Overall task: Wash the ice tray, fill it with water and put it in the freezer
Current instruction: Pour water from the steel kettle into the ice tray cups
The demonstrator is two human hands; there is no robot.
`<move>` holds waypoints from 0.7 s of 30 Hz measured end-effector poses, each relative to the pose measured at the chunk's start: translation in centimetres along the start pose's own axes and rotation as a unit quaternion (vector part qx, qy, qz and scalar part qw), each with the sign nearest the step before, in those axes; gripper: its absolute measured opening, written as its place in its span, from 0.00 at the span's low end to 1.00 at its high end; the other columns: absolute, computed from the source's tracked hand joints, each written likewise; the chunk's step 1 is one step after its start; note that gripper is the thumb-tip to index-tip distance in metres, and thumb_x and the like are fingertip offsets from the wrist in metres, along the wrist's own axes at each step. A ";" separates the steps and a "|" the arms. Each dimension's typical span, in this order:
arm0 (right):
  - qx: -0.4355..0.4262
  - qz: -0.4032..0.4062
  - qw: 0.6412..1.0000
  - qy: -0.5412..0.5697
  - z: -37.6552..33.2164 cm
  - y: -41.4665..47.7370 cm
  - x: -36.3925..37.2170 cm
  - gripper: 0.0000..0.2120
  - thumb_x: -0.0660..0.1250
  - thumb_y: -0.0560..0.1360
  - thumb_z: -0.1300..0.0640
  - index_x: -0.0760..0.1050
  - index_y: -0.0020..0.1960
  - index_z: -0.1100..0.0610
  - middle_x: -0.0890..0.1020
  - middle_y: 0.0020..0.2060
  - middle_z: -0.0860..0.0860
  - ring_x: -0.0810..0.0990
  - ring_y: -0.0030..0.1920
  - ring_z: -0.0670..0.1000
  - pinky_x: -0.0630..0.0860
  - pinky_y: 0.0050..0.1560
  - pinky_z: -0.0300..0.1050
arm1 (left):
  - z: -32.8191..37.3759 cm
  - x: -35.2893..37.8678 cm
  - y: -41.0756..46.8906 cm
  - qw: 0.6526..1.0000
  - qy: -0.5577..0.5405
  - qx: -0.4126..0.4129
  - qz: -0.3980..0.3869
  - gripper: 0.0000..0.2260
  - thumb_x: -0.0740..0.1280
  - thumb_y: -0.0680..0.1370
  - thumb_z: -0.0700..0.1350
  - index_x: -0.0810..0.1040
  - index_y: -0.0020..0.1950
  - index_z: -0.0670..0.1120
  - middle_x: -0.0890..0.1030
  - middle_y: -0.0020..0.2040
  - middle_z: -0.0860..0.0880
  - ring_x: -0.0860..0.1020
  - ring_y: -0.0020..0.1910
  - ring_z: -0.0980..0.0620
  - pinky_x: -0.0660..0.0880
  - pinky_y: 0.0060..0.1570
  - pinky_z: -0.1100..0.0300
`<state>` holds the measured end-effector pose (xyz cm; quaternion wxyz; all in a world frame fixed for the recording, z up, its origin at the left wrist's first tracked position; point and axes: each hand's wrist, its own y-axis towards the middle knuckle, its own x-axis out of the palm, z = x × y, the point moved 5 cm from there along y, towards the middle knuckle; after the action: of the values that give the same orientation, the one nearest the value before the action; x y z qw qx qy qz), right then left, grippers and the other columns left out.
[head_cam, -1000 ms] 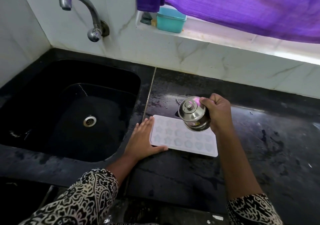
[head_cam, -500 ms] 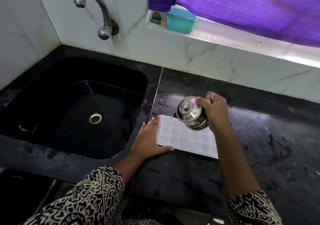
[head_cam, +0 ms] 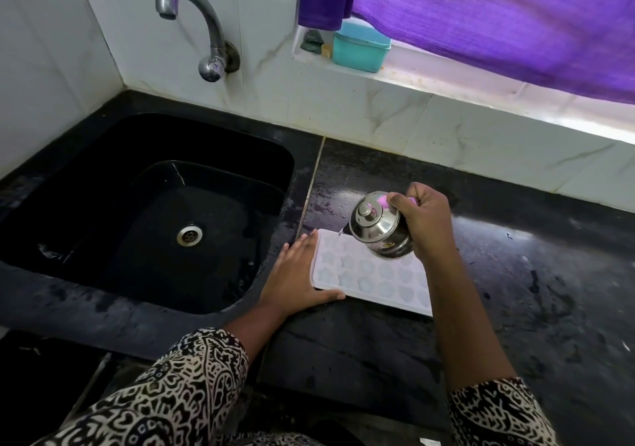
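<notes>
From the head camera, the white ice tray (head_cam: pixel 371 273) is lying flat on the black worktop (head_cam: pixel 515 291), just right of the sink (head_cam: pixel 147 205), its left edge near the sink's rim. The right forearm is covering the tray's right end, so that edge is hidden. The left hand (head_cam: pixel 295 280) is resting open and flat against the tray's left edge, thumb along its near side. The right hand (head_cam: pixel 422 222) is gripping a small steel pot (head_cam: pixel 378 229), tilted above the tray's far left corner; a thin thread of water seems to be reaching the tray there, though it is hard to make out. The hand is hiding the pot's handle. Right of the tray, the worktop is lying open. Behind the tray, a teal box (head_cam: pixel 360 46) is sitting on the window ledge, partly under a purple curtain (head_cam: pixel 498 16).
</notes>
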<state>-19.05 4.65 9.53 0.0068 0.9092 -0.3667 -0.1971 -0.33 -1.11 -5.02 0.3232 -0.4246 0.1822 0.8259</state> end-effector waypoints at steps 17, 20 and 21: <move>-0.004 -0.001 1.000 0.006 -0.4 0.3 0.1 0.18 0.69 0.71 0.64 0.63 0.30 0.54 0.68 0.27 0.51 0.67 0.29 0.47 0.69 0.31 0.40 | 0.2 -0.2 -0.1 1.000 0.000 -0.005 -0.003 0.55 0.67 0.63 0.73 0.45 0.79 0.49 0.52 0.79 0.53 0.49 0.77 0.55 0.43 0.75 0.54; -0.005 0.001 1.000 0.008 -0.3 0.3 -0.1 0.18 0.69 0.71 0.64 0.62 0.30 0.55 0.68 0.27 0.51 0.66 0.28 0.45 0.68 0.29 0.36 | 0.1 -0.1 -0.1 1.000 0.001 -0.003 -0.006 0.57 0.61 0.60 0.76 0.44 0.79 0.49 0.52 0.79 0.52 0.49 0.77 0.55 0.43 0.75 0.55; -0.007 0.002 1.000 0.010 -0.3 0.3 -0.2 0.18 0.69 0.72 0.64 0.62 0.30 0.55 0.67 0.27 0.50 0.66 0.27 0.44 0.68 0.28 0.34 | 0.1 -0.1 -0.1 1.000 0.000 -0.003 -0.005 0.57 0.60 0.60 0.76 0.44 0.79 0.48 0.52 0.79 0.52 0.49 0.77 0.55 0.42 0.74 0.55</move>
<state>-19.29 4.50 9.94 0.0169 0.9106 -0.3667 -0.1900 -0.30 -1.02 -4.84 0.3266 -0.4263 0.1778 0.8246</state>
